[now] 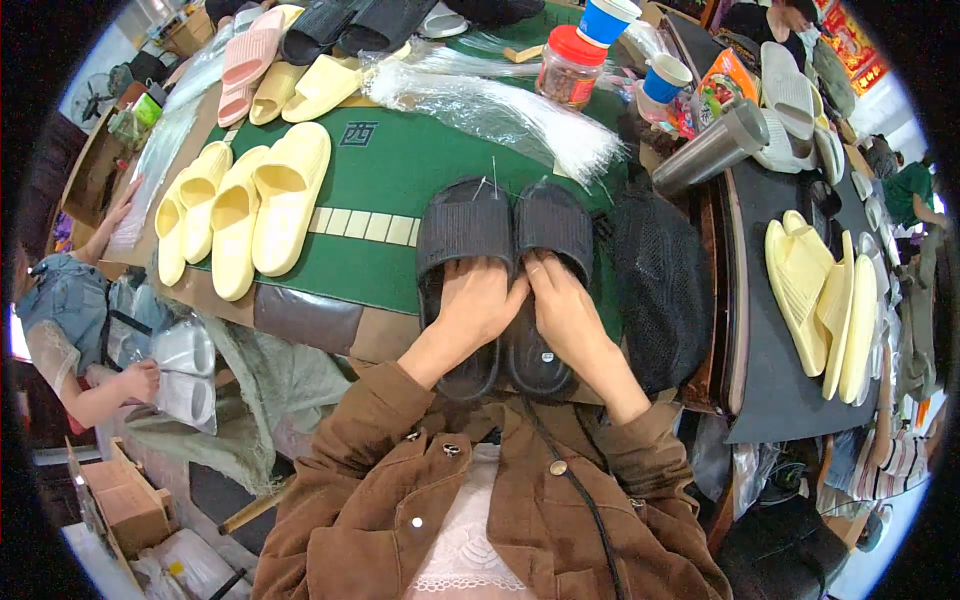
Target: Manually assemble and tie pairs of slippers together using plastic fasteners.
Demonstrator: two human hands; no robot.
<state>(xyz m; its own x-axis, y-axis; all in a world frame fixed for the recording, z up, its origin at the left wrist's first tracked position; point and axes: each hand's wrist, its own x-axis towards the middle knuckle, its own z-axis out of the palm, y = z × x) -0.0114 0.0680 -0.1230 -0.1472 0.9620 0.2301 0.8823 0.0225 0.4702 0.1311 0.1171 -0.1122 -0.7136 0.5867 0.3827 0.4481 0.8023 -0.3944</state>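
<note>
- Centrally, a pair of black slippers (pixel 505 260) lies side by side on the near edge of the green desk (pixel 390 160), toes pointing away from the person; the heels overhang the brown border of the desk, close to the person's brown jacket (pixel 400 500).
- The left hand (pixel 478 305) rests on the insole of the left slipper, fingers curled down and pressing, thumb toward the seam between the two slippers; it grips nothing apart from the slipper beneath it.
- The right hand (pixel 562 305) lies on the right slipper in the same manner, fingers bent, touching the left hand at the middle; both hands are half closed over the footbeds, just behind the straps.
- Thin clear plastic strands stick up from the slippers' straps; a larger bundle of clear strands (pixel 500 105) lies farther back on the desk.
- To the left, pale yellow slippers (pixel 240 205) stand in a row on the green surface; pink slippers (pixel 245 60) sit beyond them.
- To the right, a black mesh bag (pixel 655 280) lies just beside the right slipper; a steel flask (pixel 710 150) lies tilted behind it, with a red-lidded jar (pixel 572 65) and blue cups (pixel 665 78) farther back.
- At the far left, another person's hand (pixel 140 380) holds a grey slipper (pixel 185 370).
</note>
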